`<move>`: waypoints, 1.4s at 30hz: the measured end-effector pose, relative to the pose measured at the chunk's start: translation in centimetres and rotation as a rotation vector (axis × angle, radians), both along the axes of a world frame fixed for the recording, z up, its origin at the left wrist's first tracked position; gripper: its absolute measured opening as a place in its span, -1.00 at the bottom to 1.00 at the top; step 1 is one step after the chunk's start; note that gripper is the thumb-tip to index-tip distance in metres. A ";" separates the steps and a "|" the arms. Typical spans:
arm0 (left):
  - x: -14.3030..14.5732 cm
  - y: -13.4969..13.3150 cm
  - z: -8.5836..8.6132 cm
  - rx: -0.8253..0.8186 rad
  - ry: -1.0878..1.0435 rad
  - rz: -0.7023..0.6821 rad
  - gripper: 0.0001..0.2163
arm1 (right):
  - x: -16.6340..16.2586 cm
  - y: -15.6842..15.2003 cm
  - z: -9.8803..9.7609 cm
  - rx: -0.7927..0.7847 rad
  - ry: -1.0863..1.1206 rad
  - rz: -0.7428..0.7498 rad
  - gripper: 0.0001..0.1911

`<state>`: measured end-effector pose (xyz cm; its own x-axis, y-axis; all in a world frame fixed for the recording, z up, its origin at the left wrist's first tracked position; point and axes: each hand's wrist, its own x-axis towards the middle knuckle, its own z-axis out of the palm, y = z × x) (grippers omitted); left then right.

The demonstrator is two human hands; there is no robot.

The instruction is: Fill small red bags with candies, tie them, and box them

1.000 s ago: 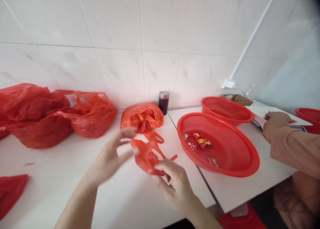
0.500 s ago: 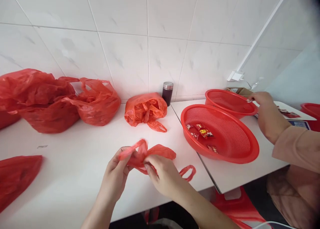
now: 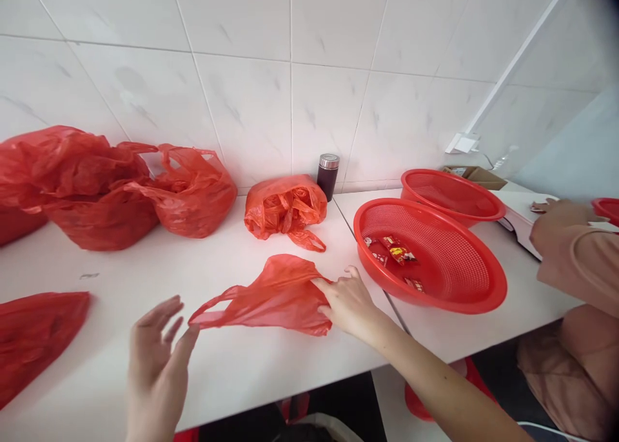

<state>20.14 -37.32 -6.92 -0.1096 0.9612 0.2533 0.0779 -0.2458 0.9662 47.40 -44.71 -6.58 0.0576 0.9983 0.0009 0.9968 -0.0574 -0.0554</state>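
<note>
A thin red plastic bag (image 3: 285, 294) lies stretched sideways above the white table, its handle loops toward the left. My left hand (image 3: 159, 365) has its fingers apart, the thumb tip touching the drawn-out handle end. At the bag's other end, my right hand (image 3: 353, 303) has hold of the edge, with index finger and thumb on the plastic and the other fingers lifted. Part of that edge is hidden under the hand. Behind it sits a bundled red bag (image 3: 285, 210) stuffed with crumpled red plastic.
Filled red bags (image 3: 193, 191) stand along the tiled wall, and another red bag (image 3: 39, 339) lies at left. A dark flask (image 3: 327, 176) stands by the wall. Right are a red basket (image 3: 464, 255) with several small packets and a second basket (image 3: 449, 194). A co-worker's arm (image 3: 561, 229) reaches beyond.
The bag was bunched between both hands; now it is spread out lengthwise. My left hand has moved left and opened, my right hand has moved right. The co-worker's hand moved right.
</note>
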 end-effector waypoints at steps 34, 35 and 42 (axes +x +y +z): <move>2.8 3.2 0.9 -0.410 0.710 -0.740 -0.54 | 2.2 0.0 0.3 -0.404 0.135 0.268 -0.10; 2.6 3.5 0.7 -0.418 0.651 -0.761 -0.51 | 2.5 -0.2 0.3 -0.462 0.156 0.269 -0.06; 2.4 4.2 -0.6 -0.405 0.622 -0.937 -0.54 | 2.9 -1.8 4.2 -0.401 0.488 0.229 -0.25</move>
